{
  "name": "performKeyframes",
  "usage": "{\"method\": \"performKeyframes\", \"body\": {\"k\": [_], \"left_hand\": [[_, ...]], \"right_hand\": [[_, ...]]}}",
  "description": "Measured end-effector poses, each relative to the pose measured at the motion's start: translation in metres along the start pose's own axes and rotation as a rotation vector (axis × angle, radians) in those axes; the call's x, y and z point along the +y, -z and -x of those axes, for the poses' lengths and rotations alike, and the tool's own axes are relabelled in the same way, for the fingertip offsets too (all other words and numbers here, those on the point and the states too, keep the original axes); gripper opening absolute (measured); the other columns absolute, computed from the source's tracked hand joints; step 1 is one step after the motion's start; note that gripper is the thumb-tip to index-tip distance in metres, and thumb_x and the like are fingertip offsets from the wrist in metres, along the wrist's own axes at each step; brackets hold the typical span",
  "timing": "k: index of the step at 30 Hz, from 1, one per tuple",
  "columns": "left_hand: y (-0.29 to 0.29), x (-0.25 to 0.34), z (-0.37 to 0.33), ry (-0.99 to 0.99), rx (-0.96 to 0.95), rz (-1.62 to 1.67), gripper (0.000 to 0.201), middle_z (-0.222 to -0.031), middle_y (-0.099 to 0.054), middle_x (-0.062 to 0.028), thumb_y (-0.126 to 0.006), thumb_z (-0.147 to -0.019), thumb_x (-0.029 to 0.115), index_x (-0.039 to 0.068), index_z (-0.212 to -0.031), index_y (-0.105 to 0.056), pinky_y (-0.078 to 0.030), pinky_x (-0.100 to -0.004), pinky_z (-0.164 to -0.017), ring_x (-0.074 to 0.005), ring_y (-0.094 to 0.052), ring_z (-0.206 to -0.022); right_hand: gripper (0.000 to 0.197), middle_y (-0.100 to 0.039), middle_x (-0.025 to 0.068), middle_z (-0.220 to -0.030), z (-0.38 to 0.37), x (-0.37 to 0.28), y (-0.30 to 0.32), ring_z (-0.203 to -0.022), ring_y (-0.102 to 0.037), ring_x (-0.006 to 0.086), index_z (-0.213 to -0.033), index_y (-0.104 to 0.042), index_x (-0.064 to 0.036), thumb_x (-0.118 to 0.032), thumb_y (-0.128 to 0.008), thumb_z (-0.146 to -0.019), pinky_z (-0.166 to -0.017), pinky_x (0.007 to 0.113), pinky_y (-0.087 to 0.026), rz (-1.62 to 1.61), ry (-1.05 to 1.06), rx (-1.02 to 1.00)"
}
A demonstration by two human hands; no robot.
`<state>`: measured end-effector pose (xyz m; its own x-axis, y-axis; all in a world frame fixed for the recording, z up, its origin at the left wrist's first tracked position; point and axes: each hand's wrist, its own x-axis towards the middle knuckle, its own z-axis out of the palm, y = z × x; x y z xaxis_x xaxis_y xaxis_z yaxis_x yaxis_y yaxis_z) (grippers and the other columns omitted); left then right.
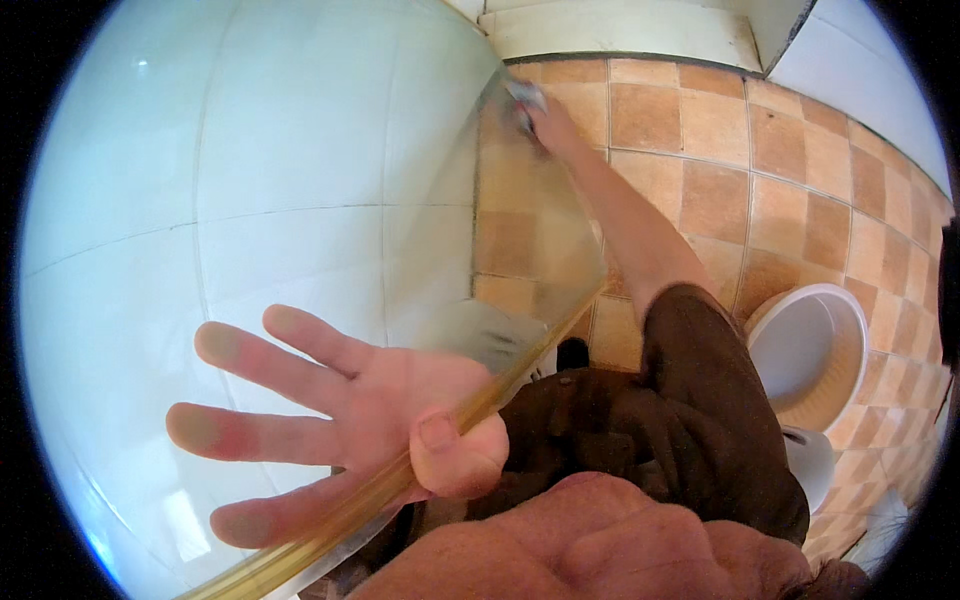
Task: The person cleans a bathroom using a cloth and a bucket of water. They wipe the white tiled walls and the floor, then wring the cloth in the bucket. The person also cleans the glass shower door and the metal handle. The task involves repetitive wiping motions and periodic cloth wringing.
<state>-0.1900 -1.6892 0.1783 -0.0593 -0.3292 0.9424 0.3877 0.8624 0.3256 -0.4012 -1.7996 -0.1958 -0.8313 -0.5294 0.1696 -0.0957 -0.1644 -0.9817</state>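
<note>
A clear glass panel [430,250] with a yellowish edge strip slants across the left and middle. My left hand [390,410] grips this edge: the thumb bends over the near side, while the spread fingers lie flat behind the glass and show through it. My right arm, in a brown sleeve, reaches far forward. At its end my right hand [541,122] is closed on a whitish, crumpled cloth [525,95] by the panel's far side. Blur hides the cloth's detail and most of those fingers.
White wall tiles [290,130] show through the glass. Orange and brown checkered tiles [650,120] cover the floor. A round whitish basin [855,350] stands at the right, with a smaller white container [815,465] beside it. A pale ledge [620,30] runs along the far end.
</note>
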Motion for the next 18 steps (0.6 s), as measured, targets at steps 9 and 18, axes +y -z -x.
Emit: {"method": "performKeyframes", "body": {"k": [9,18], "left_hand": [[-0.021,-0.007,-0.009,-0.027,-0.093,-0.035,0.097,-0.161,-0.005,-0.0159,-0.052,-0.069,0.014,0.031,-0.155,-0.01,-0.021,-0.0596,-0.115,-0.0517,-0.015,-0.143],[-0.023,-0.011,-0.012,-0.119,-0.103,0.077,0.083,-0.151,-0.035,-0.0136,-0.047,-0.072,-0.001,0.028,-0.148,-0.032,-0.026,-0.0639,-0.109,-0.0506,-0.035,-0.133]], "right_hand": [[0.035,-0.063,0.0176,-0.099,0.001,-0.152,0.016,-0.098,-0.059,0.0334,-0.113,-0.062,-0.0029,-0.028,-0.06,-0.089,-0.082,0.042,-0.048,0.231,0.418,0.102],[0.043,-0.06,0.0223,-0.111,0.046,-0.022,0.025,-0.109,-0.056,0.0363,-0.127,-0.053,-0.0052,-0.028,-0.06,-0.09,-0.091,0.043,-0.046,0.205,0.095,0.101]]}}
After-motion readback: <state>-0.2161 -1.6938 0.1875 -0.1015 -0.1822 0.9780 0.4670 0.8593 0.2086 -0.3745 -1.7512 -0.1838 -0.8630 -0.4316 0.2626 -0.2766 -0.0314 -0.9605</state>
